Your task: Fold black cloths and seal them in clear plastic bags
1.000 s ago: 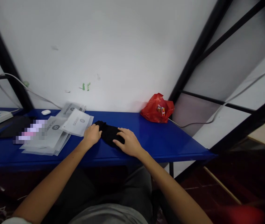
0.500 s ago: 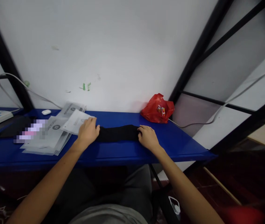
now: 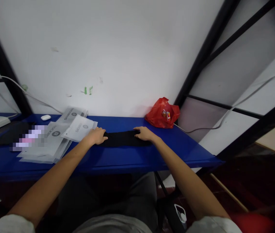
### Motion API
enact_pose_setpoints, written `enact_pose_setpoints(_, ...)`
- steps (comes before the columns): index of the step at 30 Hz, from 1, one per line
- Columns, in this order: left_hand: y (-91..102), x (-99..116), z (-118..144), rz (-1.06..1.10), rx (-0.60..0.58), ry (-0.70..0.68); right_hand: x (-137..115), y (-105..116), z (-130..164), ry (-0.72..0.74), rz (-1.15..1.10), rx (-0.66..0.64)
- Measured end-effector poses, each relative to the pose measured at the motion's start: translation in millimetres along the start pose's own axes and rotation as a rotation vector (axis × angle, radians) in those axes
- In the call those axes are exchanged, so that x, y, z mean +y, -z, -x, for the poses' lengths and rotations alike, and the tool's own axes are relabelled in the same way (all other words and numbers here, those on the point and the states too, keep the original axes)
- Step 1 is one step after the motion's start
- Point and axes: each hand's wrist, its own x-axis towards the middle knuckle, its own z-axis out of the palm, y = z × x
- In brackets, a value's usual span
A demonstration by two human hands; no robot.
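A long, narrow piece of folded black cloth (image 3: 121, 139) lies across the blue table (image 3: 122, 158). At its left end, my left hand (image 3: 97, 136) is closed on the fabric, thumb toward the middle. My right hand (image 3: 144, 133) grips the cloth near its right end, a short piece of fabric showing beyond the wrist side. Part of each hand's fingers is hard to see against the black. Just left of my left hand lies a white printed plastic pouch (image 3: 78, 127).
More frosted printed bags (image 3: 46, 142) are stacked at the left, beside a dark tablet-like object (image 3: 4, 136) and a pixelated patch. A small white case (image 3: 45, 117) lies behind them. A red plastic bag (image 3: 163, 113) rests against the wall (image 3: 127, 58). A black frame post (image 3: 195, 68) rises at the right.
My right hand has shifted left along the cloth, leaving its right end showing. My left hand has moved slightly right and down. The view has shifted a little.
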Motion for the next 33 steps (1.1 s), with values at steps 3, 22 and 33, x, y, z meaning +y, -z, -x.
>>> enact_pose_setpoints(3, 5.3, -9, -6, 0.048, -0.026, 0.032, 1, 1, -6, -0.006, 0.002, 0.015)
enact_pose_setpoints(22, 33.4, -12, 51, 0.323, 0.313, -0.204, -3, 42, 72, 0.179, -0.076, 0.239)
enact_pose_setpoints(33, -14.4, -5, 48, 0.139, 0.070, -0.178, -35, 4, 74, 0.138, 0.009, 0.113)
